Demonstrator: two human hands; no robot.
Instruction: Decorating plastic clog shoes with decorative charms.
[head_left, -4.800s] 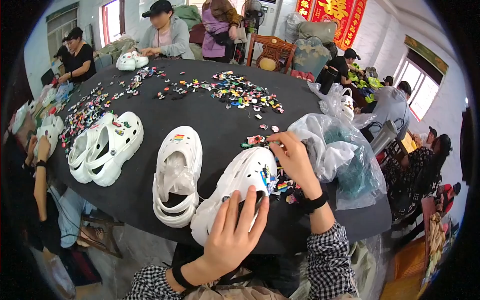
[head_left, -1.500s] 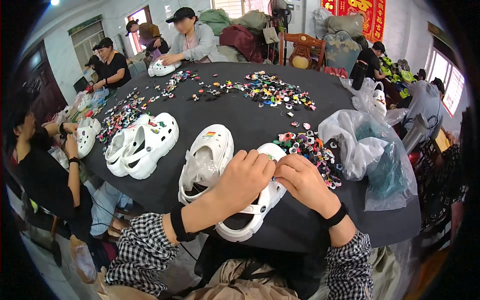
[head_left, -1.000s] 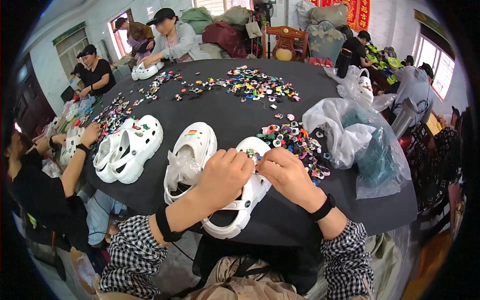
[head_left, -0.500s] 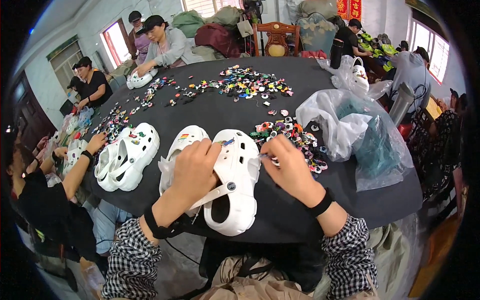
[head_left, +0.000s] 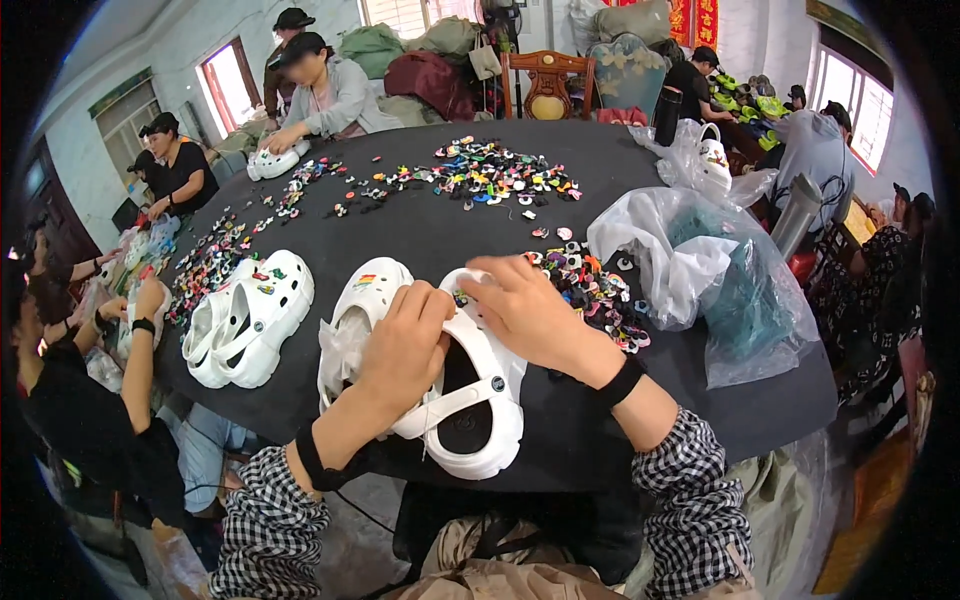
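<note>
The half-open right hand (head_left: 528,308) has moved over the clog (head_left: 509,412), any hold hidden; the curled left hand (head_left: 405,340) grips its side.

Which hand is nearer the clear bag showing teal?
The right hand, over the nearest white clog, left of the bag; the left hand is farther left, on that clog.

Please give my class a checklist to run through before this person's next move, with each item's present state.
1. Left hand holding the handled clog by its left side: ok.
2. Right hand at the toe: ok.
3. Small charm at the right fingertips fully seated: cannot tell, partly hidden.
4. Loose charms nearby: ok, piled beyond the right hand.
5. Neighbouring clog free of stuffing: not ok, crumpled plastic fills its opening.
</note>
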